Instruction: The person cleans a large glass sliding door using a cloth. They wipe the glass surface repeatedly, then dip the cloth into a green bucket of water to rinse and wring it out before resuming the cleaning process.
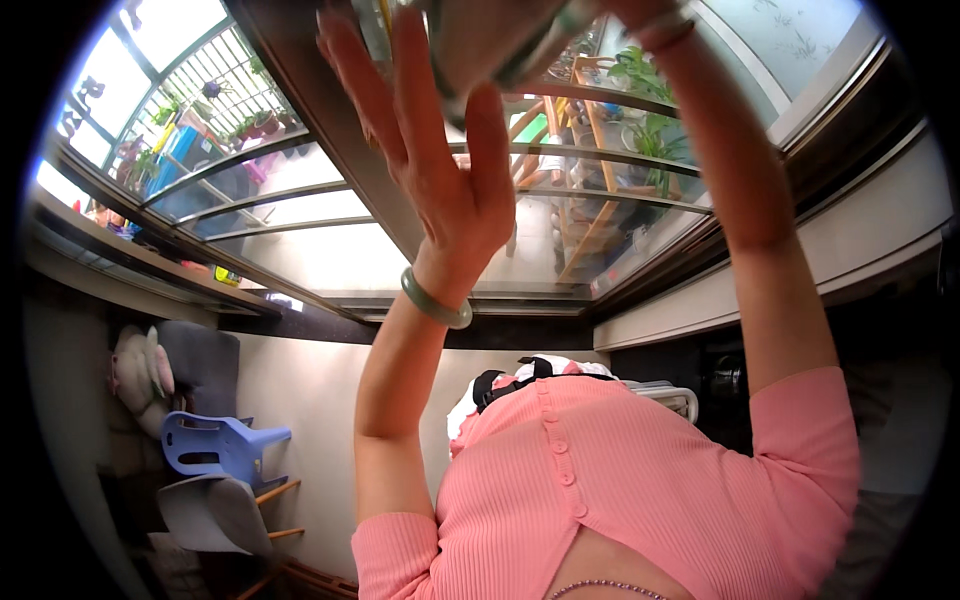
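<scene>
My left hand [445, 185] is raised in front of a sliding glass door [560, 235], its fingers stretched apart near the dark upright frame [350, 130]. A green bangle [428, 303] circles that wrist. At the top edge my right hand [645, 12] is smeared by motion and partly cut off. It appears to grip a pale grey-green cloth [490, 40], also blurred, in front of the glass. The cloth comes down close to my left thumb; whether they touch I cannot tell.
A blue plastic chair [215, 447], a grey chair [212, 515] with wooden legs and a plush toy [138, 370] stand at the left. Behind the glass are potted plants [655, 140] and a wooden frame [600, 215].
</scene>
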Action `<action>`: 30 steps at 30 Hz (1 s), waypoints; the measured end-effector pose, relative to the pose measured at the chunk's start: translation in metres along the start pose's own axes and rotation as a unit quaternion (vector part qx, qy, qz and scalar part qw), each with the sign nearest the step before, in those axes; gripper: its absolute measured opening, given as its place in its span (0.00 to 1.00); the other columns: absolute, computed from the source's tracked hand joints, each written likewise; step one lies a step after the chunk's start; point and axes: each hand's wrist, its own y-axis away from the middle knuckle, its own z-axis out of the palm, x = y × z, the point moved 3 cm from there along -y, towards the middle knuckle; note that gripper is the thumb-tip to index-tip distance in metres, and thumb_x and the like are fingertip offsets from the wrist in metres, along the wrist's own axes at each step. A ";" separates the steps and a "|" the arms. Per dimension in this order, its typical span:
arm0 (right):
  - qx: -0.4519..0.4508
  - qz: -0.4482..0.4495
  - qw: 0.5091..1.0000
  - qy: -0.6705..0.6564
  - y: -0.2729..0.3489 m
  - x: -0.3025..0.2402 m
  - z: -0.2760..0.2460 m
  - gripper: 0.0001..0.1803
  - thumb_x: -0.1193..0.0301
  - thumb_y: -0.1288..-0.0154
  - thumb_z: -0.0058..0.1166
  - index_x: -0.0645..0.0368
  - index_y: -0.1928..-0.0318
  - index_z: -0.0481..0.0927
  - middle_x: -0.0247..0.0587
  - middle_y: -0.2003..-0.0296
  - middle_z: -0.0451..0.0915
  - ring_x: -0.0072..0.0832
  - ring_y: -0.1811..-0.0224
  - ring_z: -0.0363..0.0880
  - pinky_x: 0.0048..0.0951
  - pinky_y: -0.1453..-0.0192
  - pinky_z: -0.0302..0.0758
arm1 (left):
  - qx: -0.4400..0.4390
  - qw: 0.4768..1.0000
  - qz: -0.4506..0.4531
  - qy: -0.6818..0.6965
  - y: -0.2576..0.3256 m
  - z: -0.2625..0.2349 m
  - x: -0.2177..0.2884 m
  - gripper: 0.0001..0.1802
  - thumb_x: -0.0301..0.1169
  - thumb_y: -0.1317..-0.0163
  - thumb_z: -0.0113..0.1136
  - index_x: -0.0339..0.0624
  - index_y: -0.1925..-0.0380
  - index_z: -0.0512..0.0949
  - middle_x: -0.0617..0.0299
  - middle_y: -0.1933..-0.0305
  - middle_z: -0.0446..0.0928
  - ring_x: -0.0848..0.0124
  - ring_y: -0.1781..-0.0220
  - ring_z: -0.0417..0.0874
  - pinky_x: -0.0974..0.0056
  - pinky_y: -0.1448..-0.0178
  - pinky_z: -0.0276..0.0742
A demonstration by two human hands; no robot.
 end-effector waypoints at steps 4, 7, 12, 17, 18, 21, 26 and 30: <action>-0.288 0.059 0.883 -0.365 0.089 -0.098 0.018 0.16 0.63 0.28 0.49 0.49 0.44 0.79 0.45 0.50 0.81 0.42 0.49 0.80 0.39 0.42 0.76 | -0.115 0.984 -0.097 -0.093 0.062 -0.020 -0.002 0.33 0.33 0.32 0.54 0.43 0.27 0.61 0.36 0.21 0.43 0.39 0.19 0.42 0.41 0.23 0.41; -0.241 0.079 0.855 -0.452 0.189 -0.129 0.027 0.17 0.63 0.28 0.49 0.49 0.42 0.77 0.44 0.47 0.80 0.41 0.46 0.78 0.39 0.40 0.75 | -0.191 0.968 -0.147 -0.065 0.109 -0.003 0.005 0.31 0.35 0.31 0.54 0.45 0.28 0.64 0.35 0.22 0.46 0.38 0.21 0.46 0.40 0.23 0.43; -0.361 0.115 0.752 -0.539 0.308 -0.175 0.012 0.20 0.62 0.29 0.48 0.50 0.39 0.75 0.44 0.43 0.77 0.38 0.41 0.75 0.38 0.36 0.73 | -0.307 0.928 -0.190 -0.093 0.176 0.002 0.011 0.32 0.36 0.28 0.50 0.48 0.26 0.58 0.42 0.20 0.44 0.45 0.18 0.42 0.42 0.21 0.38; -0.461 0.138 0.645 -0.594 0.330 -0.191 -0.007 0.23 0.61 0.29 0.48 0.51 0.35 0.72 0.43 0.38 0.74 0.36 0.35 0.72 0.37 0.32 0.70 | -0.384 0.882 -0.229 -0.147 0.244 -0.021 -0.005 0.33 0.43 0.27 0.48 0.49 0.25 0.56 0.44 0.19 0.42 0.48 0.18 0.41 0.41 0.21 0.35; -0.478 0.144 0.617 -0.609 0.320 -0.191 -0.007 0.24 0.61 0.29 0.48 0.51 0.35 0.72 0.43 0.37 0.73 0.35 0.34 0.71 0.37 0.31 0.70 | -0.385 0.880 -0.236 -0.148 0.243 -0.029 -0.003 0.34 0.41 0.27 0.50 0.47 0.25 0.56 0.43 0.19 0.41 0.46 0.18 0.40 0.41 0.21 0.35; -0.439 0.162 0.619 -0.631 0.301 -0.159 0.017 0.30 0.57 0.33 0.53 0.51 0.32 0.69 0.42 0.38 0.75 0.38 0.36 0.73 0.40 0.32 0.71 | -0.363 0.908 -0.173 -0.120 0.190 -0.003 -0.001 0.34 0.39 0.28 0.52 0.45 0.25 0.56 0.40 0.20 0.41 0.42 0.19 0.40 0.38 0.22 0.35; -0.250 0.051 0.832 -0.493 0.175 -0.071 0.048 0.28 0.57 0.37 0.56 0.45 0.36 0.75 0.41 0.39 0.75 0.40 0.36 0.71 0.42 0.30 0.67 | -0.222 0.967 -0.030 -0.122 0.038 0.027 -0.005 0.33 0.41 0.29 0.52 0.44 0.26 0.59 0.36 0.21 0.40 0.38 0.20 0.40 0.36 0.22 0.37; -0.061 -0.096 0.861 -0.495 -0.002 0.004 0.022 0.25 0.61 0.38 0.55 0.50 0.40 0.77 0.38 0.41 0.76 0.36 0.36 0.71 0.38 0.31 0.67 | -0.151 0.981 0.033 -0.119 -0.070 0.026 0.001 0.32 0.40 0.29 0.53 0.48 0.27 0.61 0.36 0.21 0.39 0.37 0.20 0.39 0.35 0.22 0.38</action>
